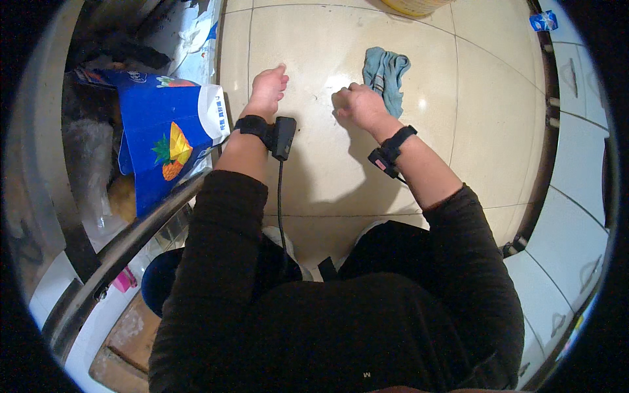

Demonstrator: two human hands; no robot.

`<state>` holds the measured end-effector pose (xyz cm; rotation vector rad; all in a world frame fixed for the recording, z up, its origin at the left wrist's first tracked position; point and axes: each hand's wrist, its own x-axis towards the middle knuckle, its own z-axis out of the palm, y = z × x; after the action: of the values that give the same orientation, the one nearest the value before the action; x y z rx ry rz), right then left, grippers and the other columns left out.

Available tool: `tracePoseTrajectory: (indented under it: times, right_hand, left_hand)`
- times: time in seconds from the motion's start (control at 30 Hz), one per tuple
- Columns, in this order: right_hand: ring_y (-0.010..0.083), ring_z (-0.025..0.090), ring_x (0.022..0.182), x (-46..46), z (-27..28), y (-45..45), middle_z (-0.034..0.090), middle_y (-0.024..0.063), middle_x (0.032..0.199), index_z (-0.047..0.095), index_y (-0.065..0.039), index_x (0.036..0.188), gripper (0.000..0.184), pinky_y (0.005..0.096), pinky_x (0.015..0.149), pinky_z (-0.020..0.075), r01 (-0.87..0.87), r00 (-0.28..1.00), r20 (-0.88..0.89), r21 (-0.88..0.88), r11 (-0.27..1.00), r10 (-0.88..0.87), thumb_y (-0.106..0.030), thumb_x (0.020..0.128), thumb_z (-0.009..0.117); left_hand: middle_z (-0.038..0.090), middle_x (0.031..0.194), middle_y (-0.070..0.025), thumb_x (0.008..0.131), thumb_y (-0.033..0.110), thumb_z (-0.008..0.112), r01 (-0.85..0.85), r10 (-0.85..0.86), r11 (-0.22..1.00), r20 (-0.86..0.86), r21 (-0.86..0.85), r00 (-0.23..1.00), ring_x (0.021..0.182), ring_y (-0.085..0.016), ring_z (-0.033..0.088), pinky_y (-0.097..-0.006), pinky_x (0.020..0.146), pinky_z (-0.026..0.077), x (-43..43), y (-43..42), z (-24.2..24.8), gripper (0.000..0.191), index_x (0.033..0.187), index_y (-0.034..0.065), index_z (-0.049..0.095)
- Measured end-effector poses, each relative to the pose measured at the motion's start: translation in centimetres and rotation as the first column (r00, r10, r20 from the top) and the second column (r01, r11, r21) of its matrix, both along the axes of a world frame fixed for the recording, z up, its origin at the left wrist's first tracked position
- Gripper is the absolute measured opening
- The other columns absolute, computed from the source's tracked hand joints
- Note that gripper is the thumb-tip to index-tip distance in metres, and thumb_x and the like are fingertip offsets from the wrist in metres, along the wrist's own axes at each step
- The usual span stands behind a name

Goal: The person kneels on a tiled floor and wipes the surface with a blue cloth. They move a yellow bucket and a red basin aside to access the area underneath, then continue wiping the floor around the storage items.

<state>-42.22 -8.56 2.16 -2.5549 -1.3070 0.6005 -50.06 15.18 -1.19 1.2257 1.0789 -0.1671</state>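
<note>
My left hand hovers over the beige tiled floor, its fingers loosely curled and its thumb pointing away from me. Nothing shows in it, though the palm is partly hidden. To the right, my right hand has bent fingers pointing left; their inner side is out of sight. Just beyond that hand lies a crumpled blue-grey cloth on the tiles. The hand overlaps its near left edge, and whether they touch is unclear. Each wrist wears a black strap with a small cabled device.
At left, a blue carton with a pineapple picture sits behind a metal rail. A yellowish round container stands at the far edge. White cabinets line the right side, with a blue packet near their far end.
</note>
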Motion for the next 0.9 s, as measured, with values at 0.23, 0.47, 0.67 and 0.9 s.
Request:
tracePoseTrajectory:
  times: [0.23,0.47,0.67,0.9]
  right_hand:
    - [0.0341,0.065,0.088,-2.1,-4.5,0.7,0.066,0.0144,0.092,0.065,-0.007,0.085,0.013,0.0446,0.078,0.0543,0.047,0.997,0.062,0.09,0.995,-0.053,-0.017,0.082,0.057]
    - [0.0192,0.062,0.072,0.3,-4.1,1.2,0.066,0.0063,0.079,0.065,-0.002,0.091,0.016,0.034,0.07,0.051,0.42,0.828,-0.464,0.137,0.897,-0.316,-0.016,0.09,0.057]
    - [0.0057,0.055,0.069,7.3,2.0,-1.7,0.06,-0.0037,0.076,0.062,-0.012,0.089,0.017,0.02,0.062,0.0441,0.687,0.311,-0.948,0.174,0.705,-0.069,-0.026,0.098,0.056]
    - [0.0078,0.06,0.075,9.9,6.4,-2.2,0.066,-0.001,0.083,0.067,-0.009,0.094,0.016,0.0236,0.067,0.0477,0.532,0.68,-0.703,0.278,0.8,-0.208,-0.023,0.094,0.06]
  left_hand:
    - [0.064,0.09,-0.0016,0.09,0.032,0.065,0.043,-0.042,0.999,-0.096,0.007,0.994,0.074,-0.012,0.053,-0.0293,0.062,0.043,-1.3,-1.6,-0.4,0.032,0.106,0.0043,0.063]
    - [0.063,0.086,0.002,0.093,0.031,0.061,0.011,-0.001,0.996,-0.112,0.087,0.994,0.074,-0.008,0.056,-0.024,0.061,0.044,-2.3,-2.1,-1.0,0.024,0.1,0.0081,0.062]
    - [0.067,0.091,-0.0047,0.087,0.024,0.066,0.061,-0.042,0.943,-0.065,0.328,0.997,0.082,-0.016,0.061,-0.03,0.074,0.048,-2.0,-1.7,-2.9,0.023,0.101,0.0059,0.067]
    - [0.07,0.106,-0.0114,0.085,0.029,0.065,0.326,-0.299,0.794,-0.137,0.513,0.944,0.1,-0.027,0.066,-0.0366,0.09,0.05,-0.4,-3.1,-1.8,0.031,0.107,0.0073,0.069]
